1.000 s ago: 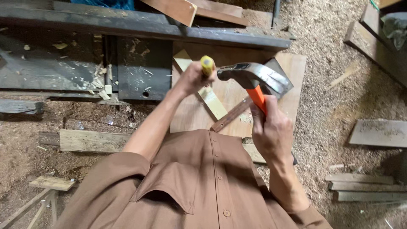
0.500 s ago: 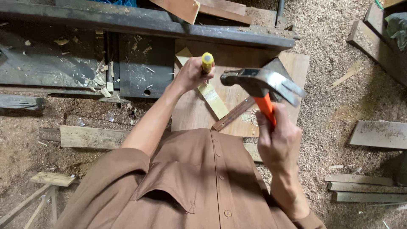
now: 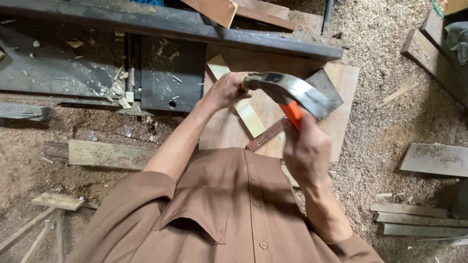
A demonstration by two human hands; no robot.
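Observation:
My right hand [image 3: 306, 151] grips the orange handle of a claw hammer [image 3: 292, 92]; its steel head sits level with my left fist, its face touching the spot where the tool's yellow top showed. My left hand [image 3: 225, 90] is closed around an upright yellow-handled tool, a chisel or similar, now mostly hidden by the fist and the hammer head. Under both hands lie a pale wooden strip [image 3: 243, 104] and a darker thin strip [image 3: 265, 136] on a plywood board [image 3: 341, 97]. My brown shirt fills the bottom of the view.
A dark metal machine bed [image 3: 97, 63] with wood chips runs across the top left. Sawdust covers the floor on the right [image 3: 390, 131]. Loose planks lie at the left [image 3: 105, 154] and right [image 3: 434, 160], stacked slats at bottom right [image 3: 414, 221].
The hammer head has swung left and down onto the yellow top of the tool in my left hand, covering it. My left hand has stayed in place.

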